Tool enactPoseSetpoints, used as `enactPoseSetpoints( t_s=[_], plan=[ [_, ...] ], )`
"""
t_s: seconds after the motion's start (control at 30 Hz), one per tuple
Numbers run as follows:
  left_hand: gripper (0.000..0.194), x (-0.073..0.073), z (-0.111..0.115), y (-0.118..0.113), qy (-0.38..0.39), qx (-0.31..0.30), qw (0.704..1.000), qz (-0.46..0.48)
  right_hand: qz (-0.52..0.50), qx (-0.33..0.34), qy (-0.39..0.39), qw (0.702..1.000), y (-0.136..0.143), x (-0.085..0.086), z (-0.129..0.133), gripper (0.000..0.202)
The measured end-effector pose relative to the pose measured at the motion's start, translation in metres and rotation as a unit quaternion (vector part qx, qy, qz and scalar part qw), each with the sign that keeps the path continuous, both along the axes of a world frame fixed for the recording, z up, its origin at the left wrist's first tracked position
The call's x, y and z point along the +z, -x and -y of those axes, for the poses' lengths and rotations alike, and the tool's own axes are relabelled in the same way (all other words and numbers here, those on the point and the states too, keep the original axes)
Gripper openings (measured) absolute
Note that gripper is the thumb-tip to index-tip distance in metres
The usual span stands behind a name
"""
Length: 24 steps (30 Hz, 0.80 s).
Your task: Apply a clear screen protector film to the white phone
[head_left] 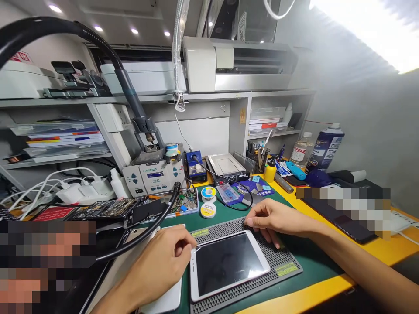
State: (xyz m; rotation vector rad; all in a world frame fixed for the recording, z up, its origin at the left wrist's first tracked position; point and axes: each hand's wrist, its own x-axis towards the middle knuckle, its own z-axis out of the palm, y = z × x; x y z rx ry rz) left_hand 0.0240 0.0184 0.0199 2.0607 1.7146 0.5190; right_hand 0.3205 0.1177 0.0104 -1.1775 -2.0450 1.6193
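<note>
A white-framed tablet (229,264) with a dark screen lies face up on a grey perforated mat (284,267). At the tablet's left upper corner is my left hand (163,257), its fingers curled and its thumb and forefinger near the edge; whatever lies between them is too small to make out. My right hand (270,220) is above the mat's far edge, just beyond the tablet's upper right corner, with thumb and forefinger pinched together and the other fingers hanging down. What that pinch holds, if anything, cannot be made out.
A black hose (147,233) curves down at the left, past a hot-air station (155,176). Solder spools (208,210), a board tray (186,201) and a soldering iron stand (195,165) are behind the mat. A dark phone-like slab (337,218), a bottle (301,152) and a spray can (325,148) stand right.
</note>
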Motion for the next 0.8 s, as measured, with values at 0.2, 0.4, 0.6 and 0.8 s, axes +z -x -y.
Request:
enactPoseSetpoints(
  t_s=[0.2,0.4,0.6,0.8],
  plan=[
    [0.027,0.000,-0.005,0.008,0.005,0.001,0.999,0.040,-0.091,-0.024,0.001,0.996,-0.006,0.008,-0.002,0.046],
    [0.029,0.005,-0.001,0.014,-0.011,-0.034,0.999,0.003,-0.115,-0.152,-0.093,0.977,-0.043,0.028,0.003,0.052],
    [0.045,-0.009,0.000,0.030,-0.012,-0.059,0.998,-0.033,0.023,-0.258,-0.193,0.946,-0.091,0.054,0.022,0.036],
    [0.068,-0.012,0.001,0.034,0.022,-0.098,0.994,-0.047,0.218,-0.217,-0.229,0.924,-0.090,0.040,0.020,0.025]
  ],
)
